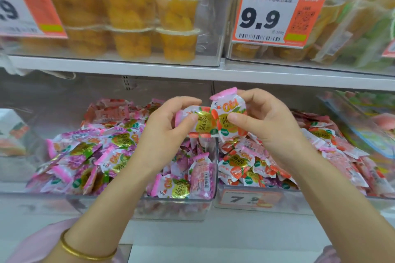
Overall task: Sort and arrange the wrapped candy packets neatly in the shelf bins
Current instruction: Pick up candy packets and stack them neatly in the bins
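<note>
Pinching one wrapped packet each, the person's two hands meet in the middle of the frame, above the wall where two clear bins adjoin. The left hand [168, 126] grips a packet [199, 120] lying sideways between thumb and curled fingers. The right hand [265, 126] holds an upright packet [226, 109] with its pink top edge uppermost. The two packets touch edge to edge.

Below them, the left bin [171, 203] is heaped with pink and purple packets [92, 156]. The right bin [288, 205] holds orange-red packets [241, 164] of the same colouring as the two held ones; a blurred orange price label [250, 198] sits on its front.

A gold bangle [85, 252] circles the left wrist at the lower left of the frame. Across the top of the frame, on the shelf above, clear bins hold orange fruit cups [132, 17], and a price tag [271, 17] at the upper right reads 9.9.
</note>
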{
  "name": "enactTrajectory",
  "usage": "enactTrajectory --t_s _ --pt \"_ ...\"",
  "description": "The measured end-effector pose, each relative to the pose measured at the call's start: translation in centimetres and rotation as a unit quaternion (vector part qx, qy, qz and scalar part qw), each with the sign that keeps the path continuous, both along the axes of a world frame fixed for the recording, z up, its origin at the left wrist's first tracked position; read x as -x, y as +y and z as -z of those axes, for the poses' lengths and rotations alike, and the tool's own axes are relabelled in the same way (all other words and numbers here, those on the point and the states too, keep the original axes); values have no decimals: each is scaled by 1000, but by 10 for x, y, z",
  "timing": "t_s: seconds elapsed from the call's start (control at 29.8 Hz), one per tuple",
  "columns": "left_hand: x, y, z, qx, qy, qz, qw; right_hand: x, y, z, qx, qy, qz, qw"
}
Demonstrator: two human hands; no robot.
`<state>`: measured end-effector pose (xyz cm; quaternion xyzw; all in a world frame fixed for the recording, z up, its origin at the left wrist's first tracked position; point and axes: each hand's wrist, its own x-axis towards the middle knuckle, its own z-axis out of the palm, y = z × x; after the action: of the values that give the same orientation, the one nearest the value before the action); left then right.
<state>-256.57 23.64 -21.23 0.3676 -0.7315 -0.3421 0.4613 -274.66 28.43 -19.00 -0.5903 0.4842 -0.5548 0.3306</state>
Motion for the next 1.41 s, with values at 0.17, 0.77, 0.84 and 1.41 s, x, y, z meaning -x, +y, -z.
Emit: enactTrajectory --t_s 0.17,0.77,0.84,1.41 --pt "-25 1 -5 -104 118 -24 987 -37 -14 -2 -47 52 -60 996" --pt "-151 -51 32 4 -368 -262 892 -203 -192 32 -247 -10 38 968" --pt "-154 -55 34 4 -360 -269 894 -223 -217 41 -261 12 42 964" --pt "-150 -55 33 -34 -332 -264 905 -220 -222 49 -66 499 93 859"
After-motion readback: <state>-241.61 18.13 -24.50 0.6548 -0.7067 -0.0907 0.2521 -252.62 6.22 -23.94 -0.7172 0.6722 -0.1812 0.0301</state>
